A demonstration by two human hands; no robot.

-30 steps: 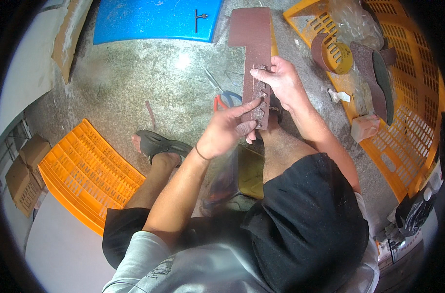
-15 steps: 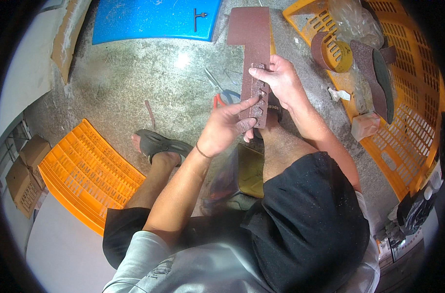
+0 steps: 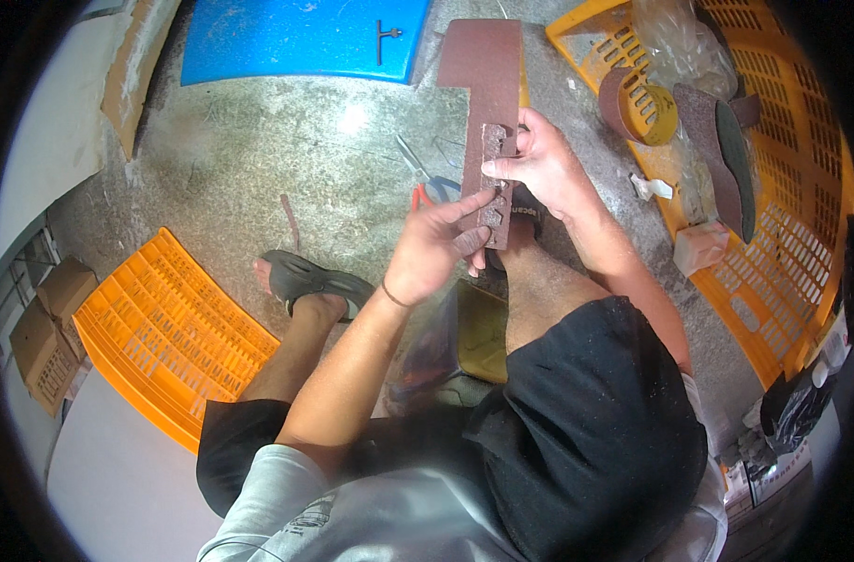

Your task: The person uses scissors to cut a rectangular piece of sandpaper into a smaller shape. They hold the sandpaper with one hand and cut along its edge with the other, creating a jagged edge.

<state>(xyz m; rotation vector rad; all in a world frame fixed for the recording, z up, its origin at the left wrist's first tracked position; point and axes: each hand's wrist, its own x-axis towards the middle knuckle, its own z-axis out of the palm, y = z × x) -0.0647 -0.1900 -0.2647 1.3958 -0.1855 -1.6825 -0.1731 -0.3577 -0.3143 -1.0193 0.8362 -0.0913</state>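
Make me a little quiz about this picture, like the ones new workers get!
1. True or false: the left hand and the right hand both hold the brown sandpaper.
2. What lies on the blue board?
a) a sandal
b) a dark T-shaped tool
c) a cardboard box
3. Fill in the colour: the crate at the lower left of the picture is ____.

Key: 1. True. 2. b. 3. Orange.

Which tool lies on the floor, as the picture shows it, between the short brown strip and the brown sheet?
In the head view, a scissors-like tool with red and blue handles shows between the short brown strip and the brown sheet.
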